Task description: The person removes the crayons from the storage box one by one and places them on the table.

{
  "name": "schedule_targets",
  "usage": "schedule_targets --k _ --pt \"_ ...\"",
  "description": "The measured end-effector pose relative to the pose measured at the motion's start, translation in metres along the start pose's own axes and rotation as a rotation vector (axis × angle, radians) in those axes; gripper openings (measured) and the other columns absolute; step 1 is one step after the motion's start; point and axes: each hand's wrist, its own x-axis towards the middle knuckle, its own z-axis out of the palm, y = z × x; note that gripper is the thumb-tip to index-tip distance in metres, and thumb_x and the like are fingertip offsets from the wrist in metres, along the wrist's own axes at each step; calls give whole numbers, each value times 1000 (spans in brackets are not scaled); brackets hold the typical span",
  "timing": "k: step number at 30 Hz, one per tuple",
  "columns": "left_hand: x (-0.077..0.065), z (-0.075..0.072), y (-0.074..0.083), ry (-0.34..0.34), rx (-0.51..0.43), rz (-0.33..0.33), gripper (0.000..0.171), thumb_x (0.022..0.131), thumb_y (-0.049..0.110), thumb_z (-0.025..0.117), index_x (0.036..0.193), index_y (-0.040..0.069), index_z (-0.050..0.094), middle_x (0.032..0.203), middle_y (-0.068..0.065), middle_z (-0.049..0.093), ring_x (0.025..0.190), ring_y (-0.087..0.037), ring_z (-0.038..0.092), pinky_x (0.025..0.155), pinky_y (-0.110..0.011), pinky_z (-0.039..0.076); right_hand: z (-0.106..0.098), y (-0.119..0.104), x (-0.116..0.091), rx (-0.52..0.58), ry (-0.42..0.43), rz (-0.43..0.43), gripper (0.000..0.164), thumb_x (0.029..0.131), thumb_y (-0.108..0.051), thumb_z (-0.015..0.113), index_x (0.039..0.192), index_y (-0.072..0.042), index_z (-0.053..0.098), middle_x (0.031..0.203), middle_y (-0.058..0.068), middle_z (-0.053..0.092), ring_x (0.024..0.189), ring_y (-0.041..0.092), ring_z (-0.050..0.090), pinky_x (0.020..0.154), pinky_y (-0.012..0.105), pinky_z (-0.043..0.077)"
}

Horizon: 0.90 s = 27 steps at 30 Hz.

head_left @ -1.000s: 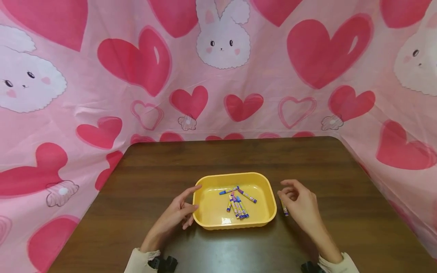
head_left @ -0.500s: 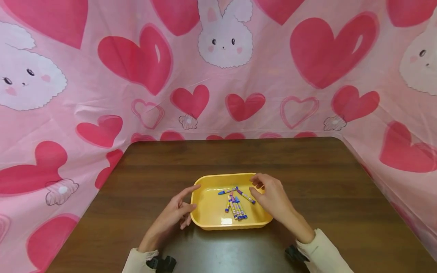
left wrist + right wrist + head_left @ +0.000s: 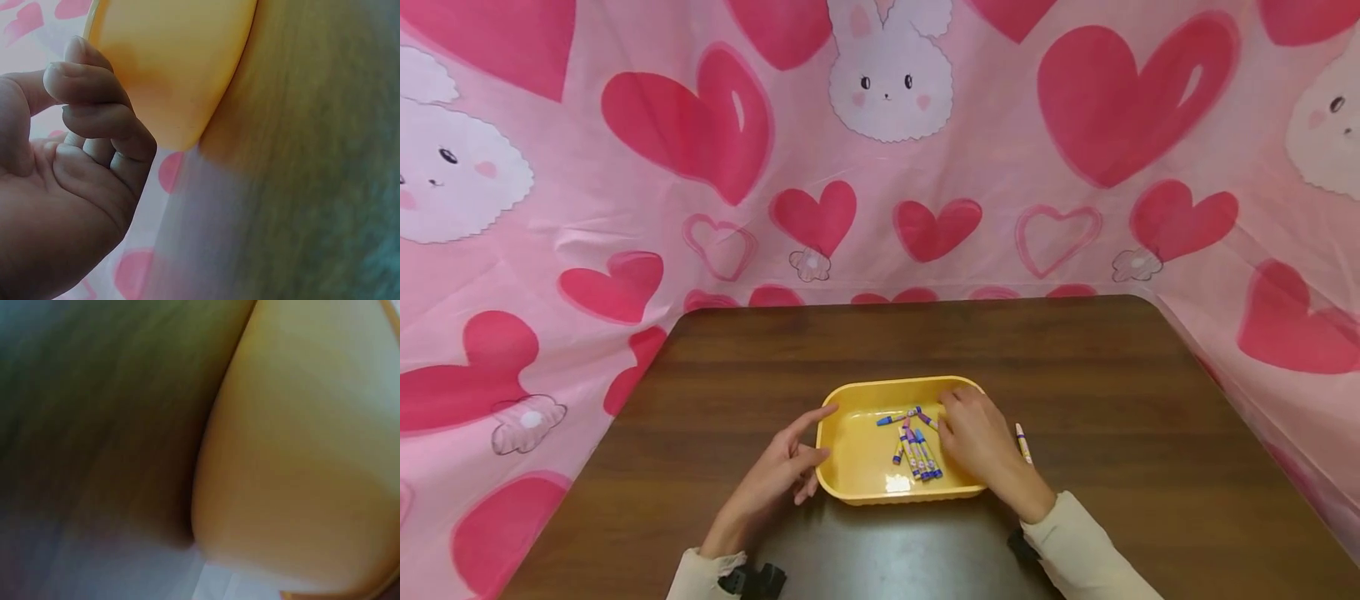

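Note:
A yellow plastic tray stands on the table, with several wrapped crayons lying in its middle. My left hand holds the tray's left rim; the index finger and thumb reach the edge, and the other fingers bend against the outside. In the left wrist view, those curled fingers show beside the tray wall. My right hand reaches over the right side inside the tray, by a purple crayon it partly covers. Its fingertips are hidden. The right wrist view shows only the blurred tray wall.
One crayon lies on the brown wooden table, right of the tray and close to my right forearm. A pink cloth printed with hearts and rabbits hangs behind and beside the table.
My right hand has moved left from the crayon on the table, over the tray's right rim and down into the tray. That crayon stays outside. The left hand has kept its place.

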Motion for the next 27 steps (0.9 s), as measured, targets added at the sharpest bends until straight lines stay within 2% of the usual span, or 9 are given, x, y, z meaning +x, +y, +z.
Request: schedule_targets --k 3,7,12,21,27 --pt "0 -1 0 2 6 15 58 102 10 53 155 14 30 58 -6 57 40 -14 48 42 -22 47 3 -1 -1 -111 -13 -80 9 78 -8 73 81 -4 66 77 9 62 77 30 60 75 45 51" --pt "2 -1 -1 2 6 8 58 101 11 54 155 14 31 59 -8 57 40 -15 48 43 -23 47 2 -2 -3 -159 -83 -82 12 78 -7 71 72 -7 61 66 5 54 68 27 55 68 42 48" --pt "3 0 -2 6 4 -7 59 101 13 56 154 14 32 59 -9 57 40 -15 48 43 -22 47 1 -2 -4 -157 -133 -66 14 80 -5 69 70 -8 60 61 2 49 60 22 49 61 39 45" --pt "1 1 -1 9 -9 -17 60 100 12 57 154 12 32 59 -5 57 42 -13 48 43 -21 46 2 -2 -5 -164 -152 -76 19 79 -5 68 65 -12 57 60 1 46 56 19 45 59 37 42" --pt "1 0 -1 2 -29 -8 61 100 12 57 155 11 31 58 -4 57 41 -12 49 43 -20 45 2 -3 -5 -150 -140 -81 16 78 -4 67 66 -11 58 61 1 48 55 19 45 51 35 38"
